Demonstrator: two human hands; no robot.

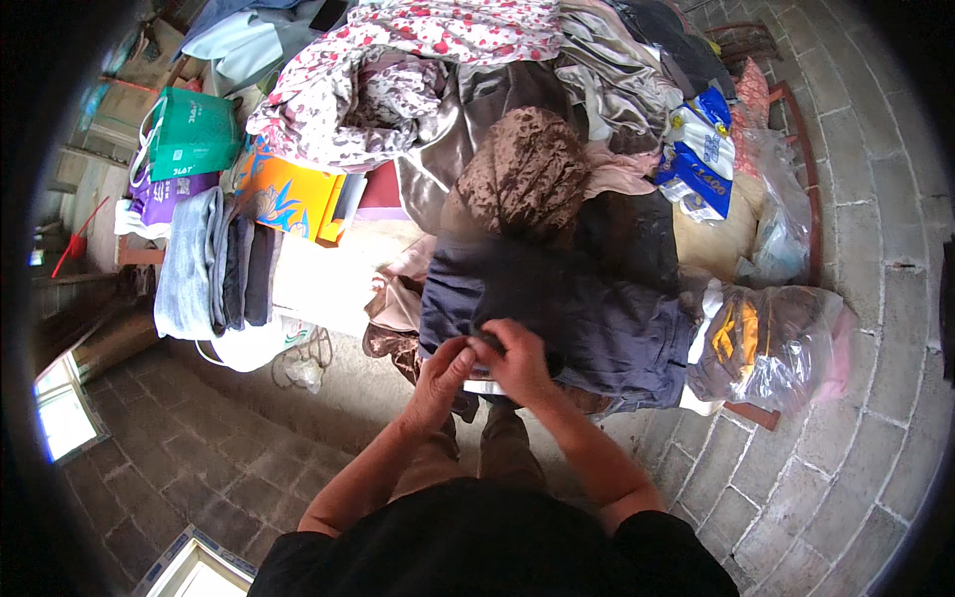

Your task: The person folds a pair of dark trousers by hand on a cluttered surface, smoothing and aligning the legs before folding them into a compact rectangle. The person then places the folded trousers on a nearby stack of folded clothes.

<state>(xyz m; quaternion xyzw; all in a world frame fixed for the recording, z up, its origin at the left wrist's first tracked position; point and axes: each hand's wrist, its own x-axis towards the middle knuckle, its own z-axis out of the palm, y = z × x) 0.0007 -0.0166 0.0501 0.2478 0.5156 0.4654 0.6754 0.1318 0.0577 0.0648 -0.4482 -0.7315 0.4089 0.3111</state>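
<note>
A dark navy garment (552, 313), which looks like folded trousers, lies across the bed in front of me. Over its near left part, my left hand (440, 377) and my right hand (518, 362) meet with fingers bent and tips close together. Something dark shows between the fingertips, but I cannot tell whether it is pinched cloth or only the garment behind. Just beyond the navy cloth sits a bunched brown patterned fabric (522, 172). Brown and pink shiny cloth (395, 313) pokes out at the left of the garment.
Folded jeans (186, 261) and an orange box (283, 194) stand left, below a green bag (195, 134). Floral bedding (440, 33) is heaped at the back. On the right are a blue-and-white package (697, 160) and a clear plastic bag of clothes (776, 343), beside a block wall (873, 298).
</note>
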